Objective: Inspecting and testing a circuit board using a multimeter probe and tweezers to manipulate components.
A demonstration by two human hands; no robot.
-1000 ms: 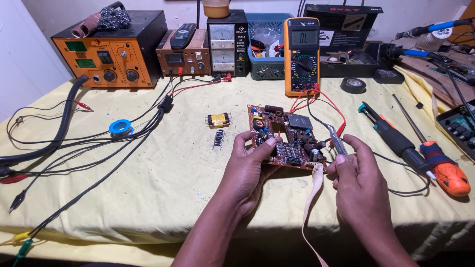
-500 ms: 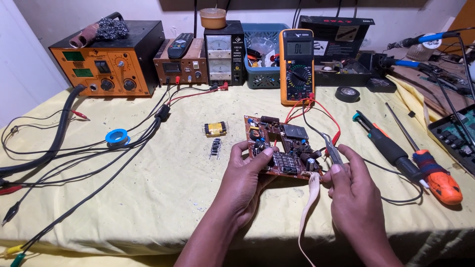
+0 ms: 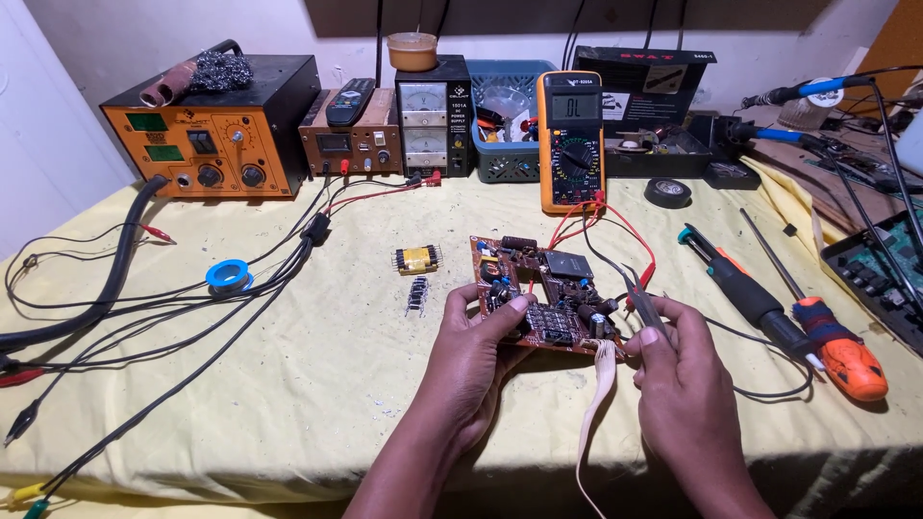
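A red-brown circuit board (image 3: 538,288) full of components lies tilted on the yellow cloth at the middle of the bench. My left hand (image 3: 471,360) grips its near left edge, thumb on top. My right hand (image 3: 678,375) is closed on metal tweezers (image 3: 642,298), whose tips sit at the board's right edge. A pale flat ribbon cable (image 3: 598,394) hangs from the board between my hands. Red and black probe leads (image 3: 615,226) run from the board up to the yellow multimeter (image 3: 570,139).
A small yellow transformer (image 3: 417,259) and a black component (image 3: 416,293) lie left of the board. Screwdrivers (image 3: 769,308) rest at right. An orange rework station (image 3: 216,135), power supplies (image 3: 433,120), a blue basket (image 3: 505,115), tape roll (image 3: 666,192), solder spool (image 3: 229,277) and cables (image 3: 144,317) surround it.
My view has shifted slightly. Both hands keep their hold on the board and the tweezers, with the tweezers staying at the board's right edge.
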